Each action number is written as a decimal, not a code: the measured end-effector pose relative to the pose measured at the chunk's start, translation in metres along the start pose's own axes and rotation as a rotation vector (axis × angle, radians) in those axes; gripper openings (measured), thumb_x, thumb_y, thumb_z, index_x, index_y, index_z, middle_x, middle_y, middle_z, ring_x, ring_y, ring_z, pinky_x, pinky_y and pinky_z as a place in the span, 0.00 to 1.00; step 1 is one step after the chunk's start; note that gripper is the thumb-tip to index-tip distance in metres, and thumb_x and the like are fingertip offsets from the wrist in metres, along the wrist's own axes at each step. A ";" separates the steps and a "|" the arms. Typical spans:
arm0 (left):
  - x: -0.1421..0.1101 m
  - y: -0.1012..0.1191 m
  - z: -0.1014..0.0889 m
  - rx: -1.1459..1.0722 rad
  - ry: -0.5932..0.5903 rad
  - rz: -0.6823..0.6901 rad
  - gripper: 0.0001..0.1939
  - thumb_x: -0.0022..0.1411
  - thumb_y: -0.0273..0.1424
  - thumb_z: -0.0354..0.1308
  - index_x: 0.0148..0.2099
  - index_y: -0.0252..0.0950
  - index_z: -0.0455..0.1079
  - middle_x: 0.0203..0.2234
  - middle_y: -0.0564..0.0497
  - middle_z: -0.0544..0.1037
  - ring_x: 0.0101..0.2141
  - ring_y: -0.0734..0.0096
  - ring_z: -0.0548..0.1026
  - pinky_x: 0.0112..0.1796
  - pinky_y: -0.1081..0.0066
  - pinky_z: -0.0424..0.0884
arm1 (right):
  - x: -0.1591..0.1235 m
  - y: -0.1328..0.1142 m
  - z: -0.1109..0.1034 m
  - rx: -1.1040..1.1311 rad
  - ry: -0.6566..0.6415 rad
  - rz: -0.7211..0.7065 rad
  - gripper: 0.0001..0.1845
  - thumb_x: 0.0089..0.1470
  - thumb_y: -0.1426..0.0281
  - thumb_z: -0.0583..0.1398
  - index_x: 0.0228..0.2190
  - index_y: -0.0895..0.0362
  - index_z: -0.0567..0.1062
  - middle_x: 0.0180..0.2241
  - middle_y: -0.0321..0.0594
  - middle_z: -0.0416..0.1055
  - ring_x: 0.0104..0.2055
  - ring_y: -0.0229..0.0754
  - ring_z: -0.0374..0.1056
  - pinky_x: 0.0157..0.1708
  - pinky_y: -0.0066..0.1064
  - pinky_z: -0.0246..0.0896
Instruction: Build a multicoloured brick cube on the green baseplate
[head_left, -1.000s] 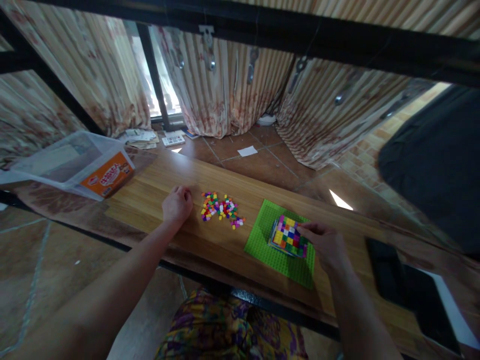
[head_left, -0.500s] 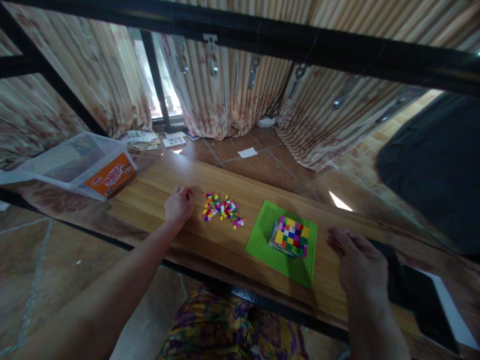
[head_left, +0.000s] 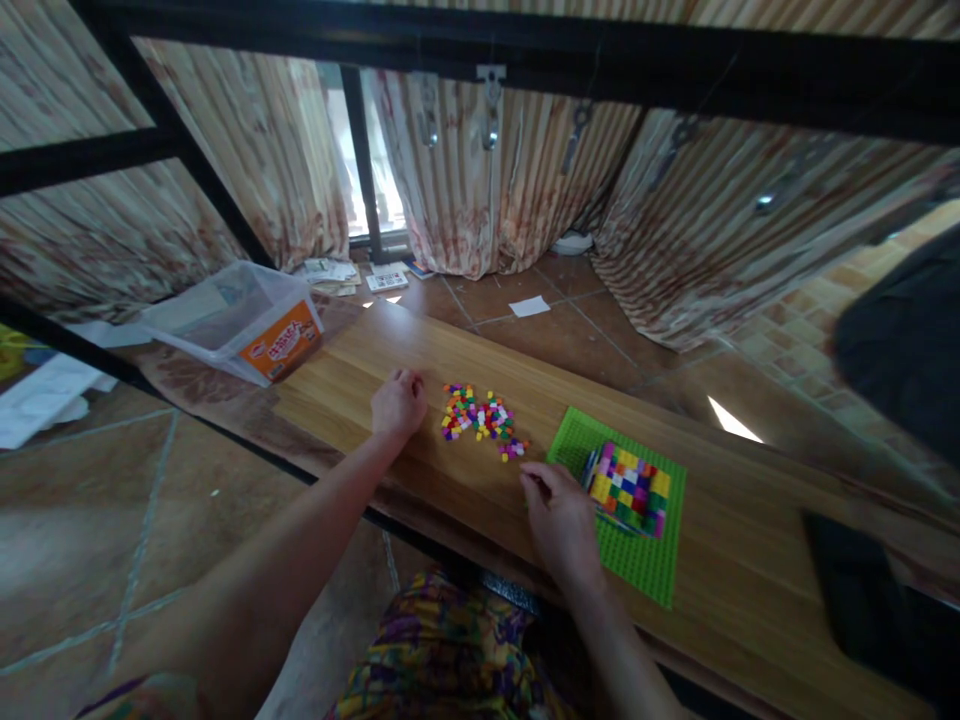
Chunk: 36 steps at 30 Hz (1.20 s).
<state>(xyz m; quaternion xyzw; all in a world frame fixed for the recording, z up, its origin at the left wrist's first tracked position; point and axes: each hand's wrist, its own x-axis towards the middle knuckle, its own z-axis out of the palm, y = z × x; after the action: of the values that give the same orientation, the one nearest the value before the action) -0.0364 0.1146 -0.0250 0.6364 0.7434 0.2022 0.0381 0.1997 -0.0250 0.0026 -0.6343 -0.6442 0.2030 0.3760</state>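
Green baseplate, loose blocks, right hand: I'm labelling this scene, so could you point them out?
Green baseplate (head_left: 645,568), head view: bare studs near its front edge.
Loose blocks (head_left: 481,418), head view: middle of the scatter.
Right hand (head_left: 562,512), head view: back of the hand.

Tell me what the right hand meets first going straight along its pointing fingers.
Probably the small cluster of loose bricks just beyond the right hand's fingertips; its height above the table is unclear, so it might pass over them.
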 end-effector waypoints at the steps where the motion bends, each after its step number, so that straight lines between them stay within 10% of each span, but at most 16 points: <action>1: 0.000 0.000 0.000 0.000 -0.001 0.002 0.14 0.67 0.31 0.46 0.44 0.39 0.73 0.41 0.46 0.76 0.41 0.62 0.75 0.36 0.69 0.66 | 0.004 0.004 0.004 -0.038 0.006 0.005 0.13 0.59 0.68 0.53 0.35 0.56 0.79 0.36 0.45 0.77 0.39 0.45 0.71 0.42 0.36 0.65; 10: -0.001 0.000 0.001 -0.011 0.001 -0.006 0.13 0.67 0.32 0.46 0.43 0.39 0.73 0.40 0.47 0.77 0.40 0.65 0.75 0.35 0.70 0.65 | 0.036 0.023 0.022 -0.336 0.024 -0.018 0.19 0.58 0.76 0.50 0.43 0.58 0.78 0.38 0.45 0.74 0.42 0.44 0.67 0.45 0.34 0.59; 19: 0.000 0.000 -0.001 -0.008 0.006 0.000 0.12 0.66 0.31 0.48 0.43 0.39 0.73 0.41 0.47 0.77 0.40 0.64 0.76 0.34 0.70 0.65 | 0.042 0.017 0.024 -0.387 -0.057 -0.019 0.17 0.61 0.76 0.50 0.32 0.58 0.78 0.33 0.44 0.72 0.37 0.43 0.67 0.41 0.31 0.58; 29: 0.001 0.001 -0.002 0.010 0.015 -0.015 0.14 0.65 0.32 0.48 0.44 0.38 0.74 0.42 0.46 0.78 0.40 0.61 0.76 0.35 0.68 0.67 | 0.012 0.024 -0.087 -0.213 0.277 0.148 0.16 0.57 0.59 0.57 0.33 0.54 0.80 0.37 0.42 0.75 0.35 0.42 0.70 0.36 0.33 0.63; 36: 0.001 0.003 -0.005 0.029 0.017 0.002 0.15 0.65 0.32 0.47 0.45 0.38 0.74 0.43 0.45 0.78 0.41 0.61 0.76 0.35 0.67 0.67 | 0.018 0.062 -0.131 -0.269 0.202 0.329 0.19 0.50 0.54 0.57 0.31 0.55 0.80 0.37 0.42 0.76 0.29 0.41 0.69 0.34 0.35 0.62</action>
<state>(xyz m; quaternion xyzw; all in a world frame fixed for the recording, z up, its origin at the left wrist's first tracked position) -0.0355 0.1145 -0.0191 0.6357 0.7461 0.1969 0.0224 0.3399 -0.0285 0.0443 -0.7922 -0.5126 0.1095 0.3126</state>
